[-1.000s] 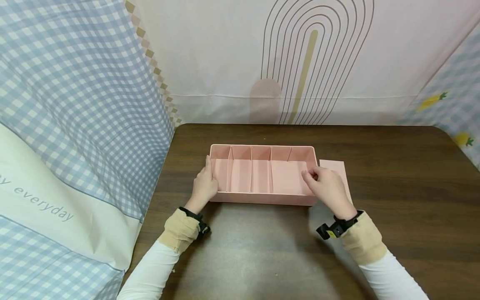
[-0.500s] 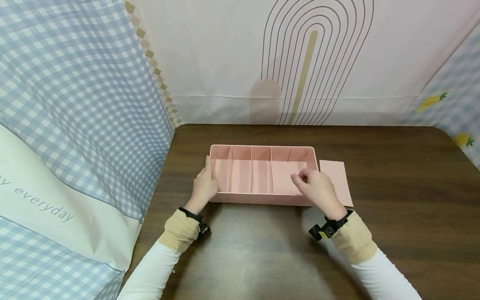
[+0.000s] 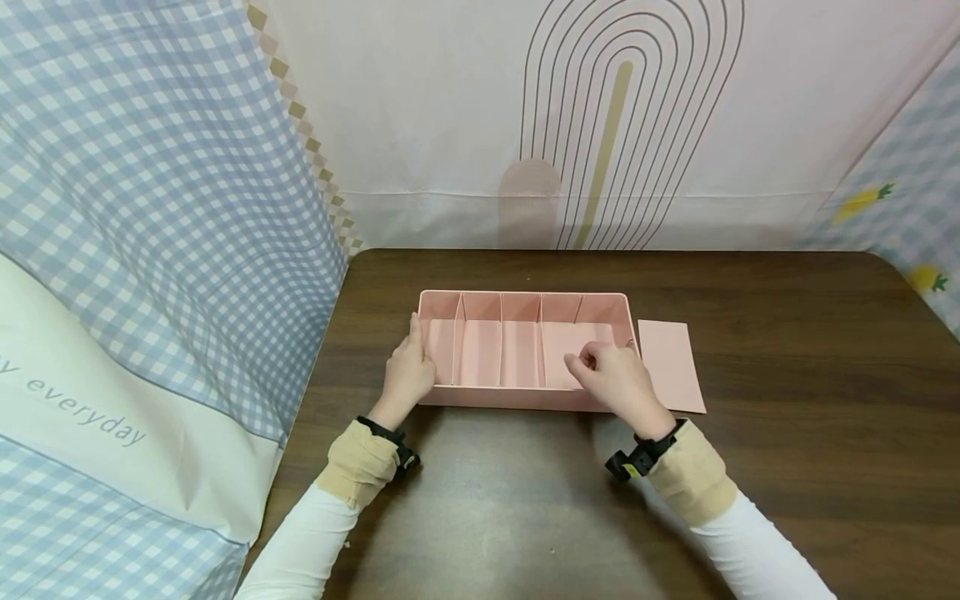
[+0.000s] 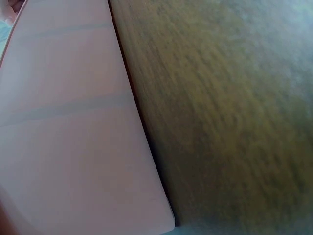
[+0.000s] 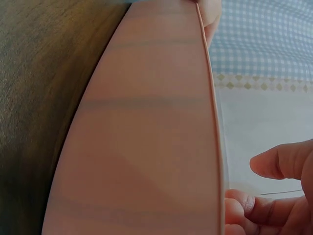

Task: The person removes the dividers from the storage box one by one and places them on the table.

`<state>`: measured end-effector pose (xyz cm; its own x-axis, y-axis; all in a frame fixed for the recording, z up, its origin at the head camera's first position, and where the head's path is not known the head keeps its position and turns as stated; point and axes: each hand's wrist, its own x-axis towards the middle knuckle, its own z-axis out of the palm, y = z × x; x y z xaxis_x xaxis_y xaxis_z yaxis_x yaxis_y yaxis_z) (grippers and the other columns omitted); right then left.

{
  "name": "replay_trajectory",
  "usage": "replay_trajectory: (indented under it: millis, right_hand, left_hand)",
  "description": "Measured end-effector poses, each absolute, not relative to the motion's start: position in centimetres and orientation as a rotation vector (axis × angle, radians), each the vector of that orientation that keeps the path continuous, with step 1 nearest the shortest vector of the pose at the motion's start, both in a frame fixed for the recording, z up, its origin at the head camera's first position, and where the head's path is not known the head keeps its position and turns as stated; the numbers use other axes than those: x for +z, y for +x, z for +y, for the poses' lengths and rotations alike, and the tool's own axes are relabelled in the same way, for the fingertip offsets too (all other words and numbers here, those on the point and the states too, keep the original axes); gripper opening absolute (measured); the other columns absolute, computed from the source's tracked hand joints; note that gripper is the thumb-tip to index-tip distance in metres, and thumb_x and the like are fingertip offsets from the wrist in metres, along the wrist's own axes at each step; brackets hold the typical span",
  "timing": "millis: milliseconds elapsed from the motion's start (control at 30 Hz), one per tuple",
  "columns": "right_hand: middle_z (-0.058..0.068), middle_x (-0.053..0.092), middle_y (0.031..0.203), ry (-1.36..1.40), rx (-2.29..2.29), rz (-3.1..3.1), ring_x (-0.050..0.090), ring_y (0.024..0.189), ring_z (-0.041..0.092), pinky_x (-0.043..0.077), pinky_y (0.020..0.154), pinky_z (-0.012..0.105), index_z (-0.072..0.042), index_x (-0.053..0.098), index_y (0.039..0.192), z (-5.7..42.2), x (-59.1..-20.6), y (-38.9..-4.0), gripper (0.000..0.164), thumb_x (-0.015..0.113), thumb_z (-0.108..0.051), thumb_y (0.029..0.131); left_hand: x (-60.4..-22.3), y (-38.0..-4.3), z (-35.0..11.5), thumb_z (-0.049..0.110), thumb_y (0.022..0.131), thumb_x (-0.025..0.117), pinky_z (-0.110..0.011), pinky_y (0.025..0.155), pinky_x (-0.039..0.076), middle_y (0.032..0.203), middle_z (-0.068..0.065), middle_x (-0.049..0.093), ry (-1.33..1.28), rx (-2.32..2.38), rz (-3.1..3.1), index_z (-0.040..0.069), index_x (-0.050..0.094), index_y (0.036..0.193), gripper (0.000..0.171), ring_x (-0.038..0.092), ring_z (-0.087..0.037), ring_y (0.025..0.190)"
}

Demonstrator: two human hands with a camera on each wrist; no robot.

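Note:
A pink storage box [image 3: 525,398] with upright dividers lies lengthwise on the table. My left hand [image 3: 408,371] holds its left front corner, the index finger straight along the left side. The right hand [image 3: 615,379] is over the front of the box's widest compartment [image 3: 562,337], at the right end. Its fingers [image 5: 269,210] are loosely curled behind the front rim, and the thumb [image 5: 279,161] stands apart; nothing shows between them. The fingertips' contact inside is hidden. Close up, the front wall fills much of the left wrist and right wrist views.
Just right of the box, a loose flat pink panel [image 3: 671,367] lies on the dark wooden table [image 3: 795,400]. Behind the table hangs a pale cloth [image 3: 420,125]. Blue checked fabric [image 3: 165,167] borders the left side.
My right hand has slid left along the box's front, from its right end further over the wide compartment, uncovering more of the loose panel. The left hand has stayed in place.

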<state>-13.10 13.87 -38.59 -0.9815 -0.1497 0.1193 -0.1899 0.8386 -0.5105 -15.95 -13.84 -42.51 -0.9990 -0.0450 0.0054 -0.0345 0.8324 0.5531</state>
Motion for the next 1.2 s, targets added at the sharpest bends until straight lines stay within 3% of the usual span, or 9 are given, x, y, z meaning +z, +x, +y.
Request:
replay_trajectory:
  millis: [33, 100, 167, 267, 333, 400, 500, 533, 1200]
  right_hand:
    - [-0.005, 0.038, 0.047, 0.279, 0.821, -2.939, 0.037, 0.045, 0.012, 0.041, 0.073, 0.044, -0.011, 0.048, 0.055, 13.8, -38.7, -13.1, 0.032, 0.054, -0.027, 0.082]
    - [-0.004, 0.039, 0.047, 0.289, 0.806, -2.942, 0.038, 0.046, 0.013, 0.03, 0.089, 0.057, -0.012, 0.048, 0.055, 13.5, -38.8, -13.2, 0.032, 0.055, -0.027, 0.082]
    - [-0.004, 0.039, 0.046, 0.299, 0.788, -2.951, 0.039, 0.046, 0.013, 0.018, 0.094, 0.065, -0.012, 0.048, 0.055, 13.3, -38.9, -13.2, 0.033, 0.055, -0.027, 0.082]
    - [-0.004, 0.039, 0.047, 0.302, 0.789, -2.971, 0.039, 0.046, 0.013, 0.036, 0.083, 0.052, -0.012, 0.049, 0.056, 13.1, -39.0, -13.2, 0.032, 0.054, -0.028, 0.083]
    - [-0.004, 0.039, 0.047, 0.305, 0.798, -2.978, 0.038, 0.046, 0.013, 0.04, 0.072, 0.046, -0.012, 0.049, 0.057, 12.9, -39.0, -13.2, 0.032, 0.054, -0.029, 0.083]
    - [-0.004, 0.038, 0.048, 0.305, 0.817, -2.984, 0.037, 0.045, 0.013, 0.034, 0.054, 0.035, -0.012, 0.049, 0.057, 12.8, -39.0, -13.3, 0.031, 0.054, -0.029, 0.083]
    - [-0.004, 0.038, 0.048, 0.319, 0.835, -2.983, 0.037, 0.045, 0.012, 0.033, 0.05, 0.03, -0.012, 0.049, 0.057, 12.5, -39.0, -13.3, 0.032, 0.054, -0.029, 0.083]
    - [-0.004, 0.038, 0.048, 0.321, 0.846, -2.985, 0.037, 0.044, 0.012, 0.027, 0.046, 0.026, -0.011, 0.049, 0.057, 12.4, -39.1, -13.3, 0.032, 0.054, -0.029, 0.083]
    - [-0.004, 0.04, 0.048, 0.329, 0.813, -2.994, 0.038, 0.045, 0.013, 0.025, 0.042, 0.024, -0.012, 0.049, 0.056, 11.2, -39.6, -13.5, 0.032, 0.054, -0.029, 0.083]
  left_hand:
    - [-42.5, -15.9, -13.8, 0.003, 0.082, 0.037, -0.048, 0.077, 0.043, 0.111, -0.026, 0.054, 0.065, -0.899, -2.991, -0.001, 0.012, 0.141, 0.064, 0.057, -0.038, 0.091]
    - [-42.5, -15.9, -13.8, 0.003, 0.082, 0.037, -0.048, 0.078, 0.043, 0.112, -0.026, 0.054, 0.066, -0.898, -2.993, 0.0, 0.012, 0.141, 0.064, 0.057, -0.038, 0.092]
    - [-42.5, -15.9, -13.8, 0.003, 0.083, 0.037, -0.048, 0.078, 0.043, 0.112, -0.026, 0.054, 0.069, -0.899, -2.994, 0.0, 0.012, 0.141, 0.064, 0.057, -0.038, 0.093]
    - [-42.5, -16.0, -13.8, 0.003, 0.083, 0.037, -0.049, 0.078, 0.043, 0.113, -0.026, 0.054, 0.065, -0.9, -2.993, 0.0, 0.012, 0.141, 0.063, 0.056, -0.038, 0.094]
    - [-42.5, -16.0, -13.8, 0.003, 0.083, 0.037, -0.049, 0.079, 0.043, 0.113, -0.026, 0.053, 0.065, -0.898, -2.995, -0.001, 0.012, 0.141, 0.063, 0.056, -0.039, 0.094]
    - [-42.5, -15.9, -13.9, 0.003, 0.083, 0.038, -0.049, 0.079, 0.043, 0.114, -0.027, 0.053, 0.062, -0.901, -2.995, -0.001, 0.012, 0.141, 0.064, 0.056, -0.039, 0.095]
    - [-42.5, -15.9, -13.8, 0.002, 0.082, 0.038, -0.049, 0.08, 0.043, 0.116, -0.027, 0.052, 0.062, -0.908, -2.994, -0.001, 0.011, 0.141, 0.065, 0.056, -0.039, 0.096]
    - [-42.5, -15.9, -13.8, 0.002, 0.082, 0.038, -0.049, 0.08, 0.043, 0.116, -0.027, 0.052, 0.063, -0.91, -2.994, 0.0, 0.011, 0.141, 0.065, 0.055, -0.039, 0.097]
    - [-42.4, -15.8, -13.8, 0.002, 0.081, 0.039, -0.049, 0.077, 0.043, 0.113, -0.027, 0.053, 0.049, -0.88, -2.985, -0.002, 0.013, 0.14, 0.065, 0.057, -0.039, 0.091]
